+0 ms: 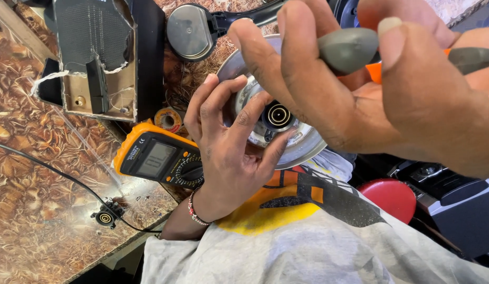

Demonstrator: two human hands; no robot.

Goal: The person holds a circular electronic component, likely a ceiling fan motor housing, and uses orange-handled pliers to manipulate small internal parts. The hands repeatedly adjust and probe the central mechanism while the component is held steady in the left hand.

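Head cam: left hand (228, 152) cups shiny round metal disc (302, 144) w/ black ringed hub, fingers curled on its rim, centre frame. Right hand (370, 89) closed on grey-orange tool (349, 48) just above. Meter (157, 158) near left.

A round silvery metal disc (302, 150) (with a black central hub ringed in white) is held tilted above the lap, beside a grey-and-orange tool handle (349, 50).

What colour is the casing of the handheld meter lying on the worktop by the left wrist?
Orange-yellow casing around a black face with a grey screen; clearest in the head view.
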